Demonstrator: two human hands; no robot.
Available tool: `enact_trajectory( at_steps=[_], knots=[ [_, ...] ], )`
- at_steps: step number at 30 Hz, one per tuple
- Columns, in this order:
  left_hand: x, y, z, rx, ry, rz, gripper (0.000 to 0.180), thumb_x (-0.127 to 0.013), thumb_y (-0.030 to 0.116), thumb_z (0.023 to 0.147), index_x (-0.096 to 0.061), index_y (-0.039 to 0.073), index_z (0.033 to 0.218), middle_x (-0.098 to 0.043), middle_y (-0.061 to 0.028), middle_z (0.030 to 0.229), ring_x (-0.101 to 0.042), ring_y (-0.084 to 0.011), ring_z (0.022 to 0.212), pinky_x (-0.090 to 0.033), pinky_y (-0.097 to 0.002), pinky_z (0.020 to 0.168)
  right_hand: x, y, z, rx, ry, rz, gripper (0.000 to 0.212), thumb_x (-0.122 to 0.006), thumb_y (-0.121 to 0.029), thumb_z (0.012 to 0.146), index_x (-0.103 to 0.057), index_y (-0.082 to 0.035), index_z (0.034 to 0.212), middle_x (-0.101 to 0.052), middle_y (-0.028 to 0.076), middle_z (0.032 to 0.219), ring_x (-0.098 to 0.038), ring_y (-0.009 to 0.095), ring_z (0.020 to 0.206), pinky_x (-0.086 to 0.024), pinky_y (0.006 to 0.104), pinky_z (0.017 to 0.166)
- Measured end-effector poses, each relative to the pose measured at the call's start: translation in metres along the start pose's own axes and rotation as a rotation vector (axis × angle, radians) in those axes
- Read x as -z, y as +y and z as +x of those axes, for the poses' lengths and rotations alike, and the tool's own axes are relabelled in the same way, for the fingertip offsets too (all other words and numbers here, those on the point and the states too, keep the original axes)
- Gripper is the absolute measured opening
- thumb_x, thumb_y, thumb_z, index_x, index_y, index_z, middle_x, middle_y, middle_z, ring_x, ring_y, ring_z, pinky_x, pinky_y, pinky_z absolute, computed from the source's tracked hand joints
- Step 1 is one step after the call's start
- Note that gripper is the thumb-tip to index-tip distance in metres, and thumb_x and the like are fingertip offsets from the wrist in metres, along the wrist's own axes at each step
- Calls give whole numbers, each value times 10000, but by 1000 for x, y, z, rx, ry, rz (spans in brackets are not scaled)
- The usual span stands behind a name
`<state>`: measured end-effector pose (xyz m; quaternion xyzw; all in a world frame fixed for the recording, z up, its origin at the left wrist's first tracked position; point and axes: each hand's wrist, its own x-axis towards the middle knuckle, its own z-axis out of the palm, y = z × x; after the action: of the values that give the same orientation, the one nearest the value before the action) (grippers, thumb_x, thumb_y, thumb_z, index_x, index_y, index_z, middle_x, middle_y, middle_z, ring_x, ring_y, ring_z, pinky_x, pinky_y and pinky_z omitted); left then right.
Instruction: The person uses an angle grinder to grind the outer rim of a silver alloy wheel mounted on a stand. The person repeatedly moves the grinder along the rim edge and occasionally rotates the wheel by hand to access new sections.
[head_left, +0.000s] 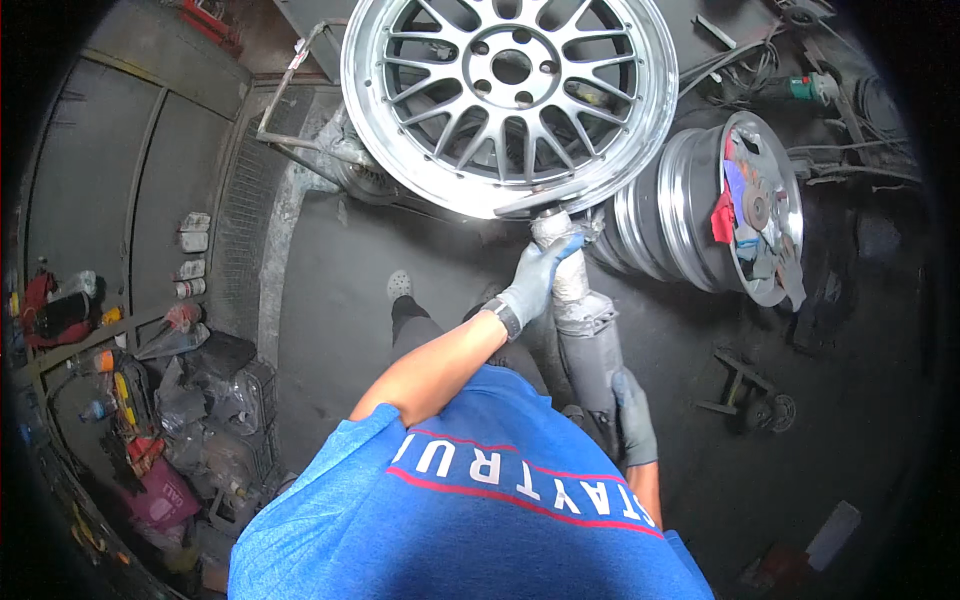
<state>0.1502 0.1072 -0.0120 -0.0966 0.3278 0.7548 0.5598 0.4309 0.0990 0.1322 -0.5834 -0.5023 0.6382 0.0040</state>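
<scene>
Clasping the pale-wrapped neck of an angle grinder [588, 350] in the head view, the gloved left hand [537, 283] has its fingers curled round the tool; the gloved right hand [636, 418] lies along the grey body's lower end, how firmly I cannot tell. The grinder's head is at the lower lip of a multi-spoke alloy wheel [502, 97]; contact is unclear. Beside it, another wheel rim [680, 205] holds a red cloth [722, 218].

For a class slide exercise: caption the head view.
Gloved left hand and right hand steady a power tool at a silver spoked wheel.
</scene>
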Motion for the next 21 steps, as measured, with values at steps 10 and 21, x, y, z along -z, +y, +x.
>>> enact_trajectory(
  at_steps=[10, 21],
  knots=[
    [59, 109, -43, 33, 49, 450, 394, -898, 255, 964, -710, 107, 1278, -745, -8, 1089, -699, -139, 973, -581, -340, 873, -171, 78, -19, -95, -95, 514, 576, -539, -422, 1177, -611, 27, 1532, -697, 143, 1430, -644, 220, 1270, -498, 378, 1119],
    [54, 96, -39, 49, 98, 466, 269, -868, 251, 992, -716, 133, 1179, -735, -11, 986, -706, -134, 870, -588, -335, 789, -142, 91, -2, -58, -61, 257, 621, -575, -462, 1151, -628, 38, 1515, -708, 142, 1428, -639, 227, 1292, -486, 369, 1132]
  ],
)
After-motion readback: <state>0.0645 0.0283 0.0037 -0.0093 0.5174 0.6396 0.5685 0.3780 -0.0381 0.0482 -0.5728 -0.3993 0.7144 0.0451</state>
